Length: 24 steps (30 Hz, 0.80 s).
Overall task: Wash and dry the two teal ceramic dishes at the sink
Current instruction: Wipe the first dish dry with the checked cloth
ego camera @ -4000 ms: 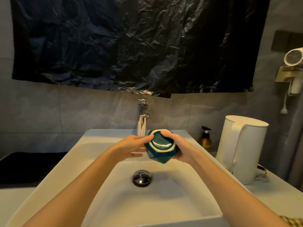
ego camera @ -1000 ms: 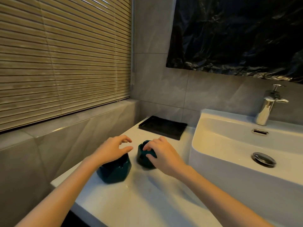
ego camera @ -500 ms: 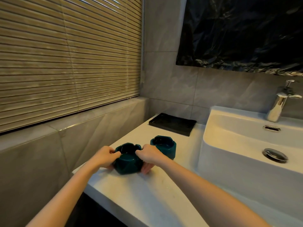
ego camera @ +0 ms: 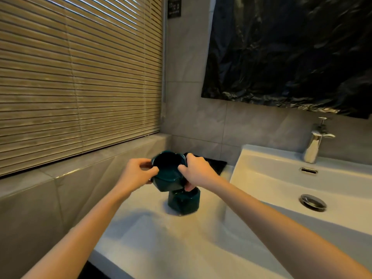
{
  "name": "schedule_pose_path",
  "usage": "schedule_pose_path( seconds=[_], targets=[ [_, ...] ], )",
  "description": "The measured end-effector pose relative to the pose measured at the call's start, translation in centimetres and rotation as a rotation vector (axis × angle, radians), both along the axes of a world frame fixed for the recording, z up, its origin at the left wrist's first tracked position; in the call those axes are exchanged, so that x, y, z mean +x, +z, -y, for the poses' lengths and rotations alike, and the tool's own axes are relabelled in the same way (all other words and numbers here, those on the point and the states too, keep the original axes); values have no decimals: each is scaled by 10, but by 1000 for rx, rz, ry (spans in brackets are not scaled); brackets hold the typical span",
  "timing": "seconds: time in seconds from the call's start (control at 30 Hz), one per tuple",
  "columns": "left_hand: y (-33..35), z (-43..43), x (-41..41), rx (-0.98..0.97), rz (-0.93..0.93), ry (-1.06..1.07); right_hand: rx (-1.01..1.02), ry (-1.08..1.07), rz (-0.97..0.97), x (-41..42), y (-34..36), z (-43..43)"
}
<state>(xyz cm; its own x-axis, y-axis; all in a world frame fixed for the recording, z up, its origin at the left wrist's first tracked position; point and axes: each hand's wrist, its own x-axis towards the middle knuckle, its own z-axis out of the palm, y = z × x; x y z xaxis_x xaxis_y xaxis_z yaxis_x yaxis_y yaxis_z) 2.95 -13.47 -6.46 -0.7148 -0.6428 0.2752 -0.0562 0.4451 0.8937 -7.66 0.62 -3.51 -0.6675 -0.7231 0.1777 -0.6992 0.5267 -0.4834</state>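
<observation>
Both left hand [ego camera: 136, 174] and right hand [ego camera: 198, 172] grip dish [ego camera: 167, 179]; sign [ego camera: 174, 7] seemingly unreadable.

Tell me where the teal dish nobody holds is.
In the head view, the lower dish stands on the counter, left of the sink, below the held dish.

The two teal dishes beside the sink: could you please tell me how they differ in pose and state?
The held dish is off the surface, gripped by the left hand and right hand; the counter dish rests on the white counter. The held dish tilts, showing its hollow; the counter dish stands upright, its top hidden behind the held one. Both are dark teal with faceted sides.
</observation>
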Motion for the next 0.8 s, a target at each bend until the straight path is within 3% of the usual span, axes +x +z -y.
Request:
schedule_pose_path(
  seconds=[0.17,0.43,0.63,0.8],
  targets=[
    [32,-56,-50,47,-122,-180,-68,-150,-134,-35,35,-63],
    [50,-159,-135,201,-20,-592,-146,-353,-213,-86,44,-185],
    [43,-228,-179,75,-179,-731,-335,-386,-159,-109,32,-263],
    [34,-270,-197,-133,-410,-717,-458,-370,-101,-123,26,-307]
  ],
)
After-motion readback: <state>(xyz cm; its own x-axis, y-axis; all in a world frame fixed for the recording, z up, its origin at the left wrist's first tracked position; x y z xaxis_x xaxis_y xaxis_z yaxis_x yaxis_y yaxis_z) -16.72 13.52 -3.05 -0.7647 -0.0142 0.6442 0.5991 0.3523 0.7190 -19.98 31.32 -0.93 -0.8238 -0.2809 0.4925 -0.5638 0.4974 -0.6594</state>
